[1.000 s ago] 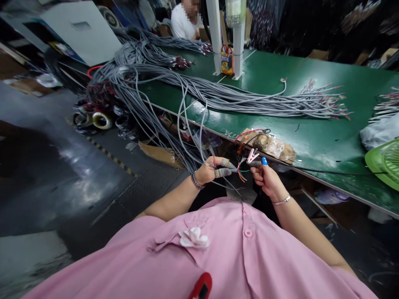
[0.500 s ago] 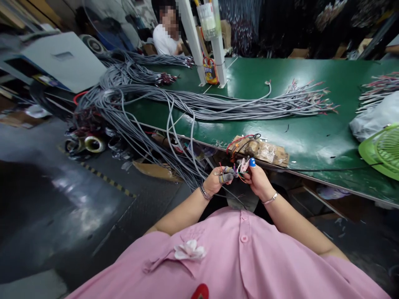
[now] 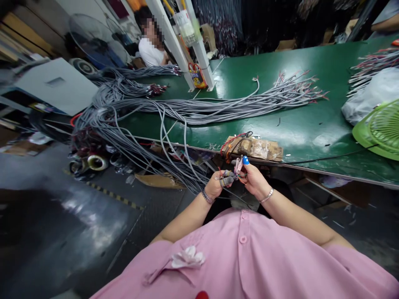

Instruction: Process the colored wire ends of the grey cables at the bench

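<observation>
My left hand wears grey finger cots and pinches the end of a grey cable, where thin coloured wires fan out. My right hand, with a blue cot on one fingertip, is closed on a small pink clip-like tool and meets the left hand at those wire ends. Both hands hover just in front of the green table's edge, below a taped brown block with red and black wires on it.
A large bundle of grey cables lies across the green table and spills off its left end. A green fan and a grey bag sit at right. Another person sits at the far end beside white posts. Tape rolls lie on the floor.
The view has swung and tilted, so the table sits differently in frame. My hands have come closer together, with the right hand now touching the wire ends held by the left.
</observation>
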Action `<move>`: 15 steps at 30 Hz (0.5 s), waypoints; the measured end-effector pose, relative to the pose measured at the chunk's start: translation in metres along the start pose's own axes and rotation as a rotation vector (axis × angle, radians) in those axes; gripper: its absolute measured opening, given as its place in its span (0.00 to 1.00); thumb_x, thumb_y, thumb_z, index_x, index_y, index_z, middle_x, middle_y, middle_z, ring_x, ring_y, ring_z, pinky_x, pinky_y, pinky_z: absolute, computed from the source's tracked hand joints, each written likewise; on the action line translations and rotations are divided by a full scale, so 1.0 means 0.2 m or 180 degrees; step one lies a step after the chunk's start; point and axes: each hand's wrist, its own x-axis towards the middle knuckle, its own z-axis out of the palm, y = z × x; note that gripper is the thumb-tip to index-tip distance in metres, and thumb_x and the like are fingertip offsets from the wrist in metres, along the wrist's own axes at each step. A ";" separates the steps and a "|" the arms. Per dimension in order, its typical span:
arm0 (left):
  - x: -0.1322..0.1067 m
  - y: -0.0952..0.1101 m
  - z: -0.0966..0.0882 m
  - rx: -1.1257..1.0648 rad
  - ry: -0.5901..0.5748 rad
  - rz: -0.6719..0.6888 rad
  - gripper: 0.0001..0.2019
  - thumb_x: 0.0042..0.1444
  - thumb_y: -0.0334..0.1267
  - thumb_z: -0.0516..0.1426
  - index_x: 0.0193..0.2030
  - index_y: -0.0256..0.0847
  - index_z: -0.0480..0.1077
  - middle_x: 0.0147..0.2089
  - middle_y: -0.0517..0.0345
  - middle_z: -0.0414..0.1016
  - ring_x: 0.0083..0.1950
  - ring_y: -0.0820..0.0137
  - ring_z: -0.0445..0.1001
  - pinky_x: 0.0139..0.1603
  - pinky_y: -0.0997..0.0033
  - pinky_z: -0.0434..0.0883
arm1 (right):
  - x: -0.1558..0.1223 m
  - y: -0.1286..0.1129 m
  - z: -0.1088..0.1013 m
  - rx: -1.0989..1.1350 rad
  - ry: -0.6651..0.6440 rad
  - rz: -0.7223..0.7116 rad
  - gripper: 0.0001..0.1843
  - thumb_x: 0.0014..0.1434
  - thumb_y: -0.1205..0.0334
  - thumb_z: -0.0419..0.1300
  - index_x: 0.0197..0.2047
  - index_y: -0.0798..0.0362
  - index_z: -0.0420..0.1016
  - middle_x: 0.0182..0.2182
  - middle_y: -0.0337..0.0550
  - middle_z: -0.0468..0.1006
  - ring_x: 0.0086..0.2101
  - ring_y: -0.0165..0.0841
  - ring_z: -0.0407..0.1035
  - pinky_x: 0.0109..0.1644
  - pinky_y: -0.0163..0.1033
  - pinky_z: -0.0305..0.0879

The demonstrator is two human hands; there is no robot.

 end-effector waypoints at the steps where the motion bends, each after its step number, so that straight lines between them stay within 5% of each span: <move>1: 0.00 0.00 0.00 -0.0041 0.0015 0.0000 0.19 0.42 0.47 0.71 0.30 0.31 0.76 0.22 0.58 0.72 0.21 0.79 0.64 0.23 0.78 0.59 | 0.00 0.00 -0.01 0.0042 -0.0011 0.0053 0.28 0.50 0.36 0.66 0.33 0.56 0.77 0.20 0.36 0.66 0.17 0.21 0.49 0.16 0.28 0.39; 7: -0.05 0.03 0.01 -0.0230 0.0053 0.0004 0.23 0.37 0.51 0.72 0.32 0.31 0.77 0.30 0.51 0.79 0.20 0.80 0.64 0.21 0.78 0.59 | -0.06 -0.01 -0.06 0.0226 0.0215 0.0434 0.27 0.56 0.36 0.61 0.35 0.56 0.75 0.31 0.44 0.77 0.18 0.20 0.55 0.15 0.26 0.37; 15: -0.20 0.00 0.00 -0.0142 -0.0032 0.0035 0.21 0.38 0.50 0.71 0.28 0.32 0.77 0.23 0.56 0.73 0.21 0.79 0.64 0.21 0.78 0.59 | -0.10 0.01 -0.16 0.0264 0.0192 0.0465 0.22 0.55 0.41 0.64 0.32 0.54 0.73 0.31 0.43 0.76 0.18 0.20 0.51 0.15 0.27 0.35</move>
